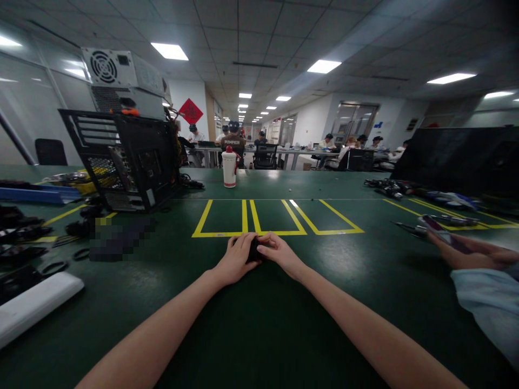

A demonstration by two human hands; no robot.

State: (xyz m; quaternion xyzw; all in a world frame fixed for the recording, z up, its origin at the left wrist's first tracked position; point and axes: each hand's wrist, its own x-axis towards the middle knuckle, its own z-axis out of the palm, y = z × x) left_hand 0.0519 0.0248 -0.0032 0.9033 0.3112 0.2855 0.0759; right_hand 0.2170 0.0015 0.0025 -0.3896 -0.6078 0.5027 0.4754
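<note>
Both hands meet over the green table (251,324), just in front of the yellow tape outlines (249,235). Between them is a small dark object (254,249), mostly covered by fingers, so its kind cannot be made out. My left hand (237,256) is closed around its left side. From the right, my right hand (281,253) pinches the same object with thumb and fingertips.
An open black computer case (133,162) stands at left, with power supplies (121,73) on top. A white bottle with a red lid (229,167) stands ahead. Cables and a white bar (40,305) lie left. At right, another person's hand (466,254) holds a phone (446,235).
</note>
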